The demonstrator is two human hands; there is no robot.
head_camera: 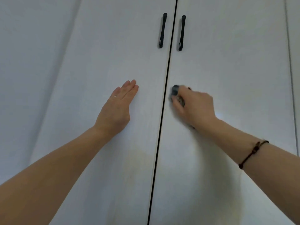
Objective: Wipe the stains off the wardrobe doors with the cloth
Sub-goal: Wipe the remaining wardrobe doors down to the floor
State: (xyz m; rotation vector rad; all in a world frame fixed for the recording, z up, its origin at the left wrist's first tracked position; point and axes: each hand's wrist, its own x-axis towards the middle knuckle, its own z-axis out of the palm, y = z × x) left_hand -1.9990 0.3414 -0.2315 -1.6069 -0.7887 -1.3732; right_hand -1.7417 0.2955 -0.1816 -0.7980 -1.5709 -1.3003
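Two white wardrobe doors fill the view, the left door (pixel 113 54) and the right door (pixel 235 62), split by a dark vertical gap. My left hand (pixel 116 109) lies flat on the left door with its fingers straight and together. My right hand (pixel 193 108) grips a small grey cloth (pixel 175 90) and presses it against the right door just right of the gap. Most of the cloth is hidden under my fingers. No stain stands out on either door.
Two black bar handles hang above the hands, the left handle (pixel 162 30) and the right handle (pixel 182 33), one on each side of the gap. A further white panel (pixel 29 62) adjoins on the left. Another door seam (pixel 290 70) runs down the far right.
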